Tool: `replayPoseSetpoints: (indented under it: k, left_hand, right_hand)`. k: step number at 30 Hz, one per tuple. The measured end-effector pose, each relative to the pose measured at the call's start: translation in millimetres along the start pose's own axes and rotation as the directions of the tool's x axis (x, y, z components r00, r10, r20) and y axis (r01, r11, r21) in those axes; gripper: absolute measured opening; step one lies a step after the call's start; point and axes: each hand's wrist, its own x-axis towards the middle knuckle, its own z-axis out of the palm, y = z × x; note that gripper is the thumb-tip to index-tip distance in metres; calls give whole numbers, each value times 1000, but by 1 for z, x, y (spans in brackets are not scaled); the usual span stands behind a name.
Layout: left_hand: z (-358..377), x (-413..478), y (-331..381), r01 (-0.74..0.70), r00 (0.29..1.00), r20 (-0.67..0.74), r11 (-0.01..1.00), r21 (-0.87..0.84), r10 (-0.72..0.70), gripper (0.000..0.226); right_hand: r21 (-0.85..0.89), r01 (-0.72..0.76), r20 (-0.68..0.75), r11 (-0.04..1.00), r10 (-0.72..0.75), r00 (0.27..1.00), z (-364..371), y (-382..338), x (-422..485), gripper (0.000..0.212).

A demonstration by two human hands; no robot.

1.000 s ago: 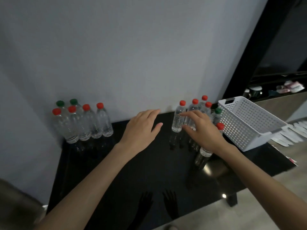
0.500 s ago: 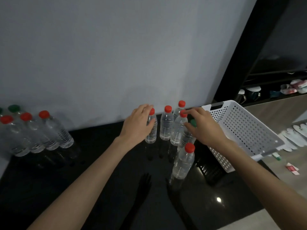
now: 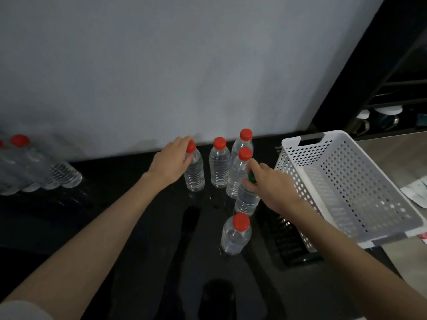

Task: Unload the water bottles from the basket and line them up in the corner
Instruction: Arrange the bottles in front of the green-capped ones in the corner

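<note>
Several clear water bottles stand on the black table [image 3: 115, 227] near the wall. My left hand [image 3: 169, 161] grips the neck of the leftmost red-capped bottle [image 3: 195, 174]. My right hand [image 3: 269, 187] holds the top of a green-capped bottle [image 3: 246, 200]; its cap is partly hidden by my fingers. Red-capped bottles stand between them: one [image 3: 219, 167], another [image 3: 239, 172] and one behind [image 3: 242, 142]. A lone red-capped bottle [image 3: 235, 234] stands nearer me. The white perforated basket [image 3: 346, 188] sits to the right with no bottles visible inside.
A second group of bottles [image 3: 41, 167] stands at the far left against the grey wall. Dark shelving with cups [image 3: 381, 116] lies right of the wall. Paper packets [image 3: 416, 192] lie on the pale surface beyond the basket.
The view has shifted right, pushing the left bottle group toward the frame edge. My left hand has closed round the leftmost bottle's neck; my right hand has dropped onto the green-capped bottle.
</note>
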Motion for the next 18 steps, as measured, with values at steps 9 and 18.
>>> replayPoseSetpoints:
  k: [9,18]
  left_hand:
    - [-5,-13,1,-66,997,47,995,76,63,29]
    - [-45,-75,-83,100,986,-111,979,-178,-122,23]
  right_hand:
    - [72,234,-28,970,-232,972,-3,-28,18,33]
    - [196,283,-41,939,-280,959,-14,-127,57,35]
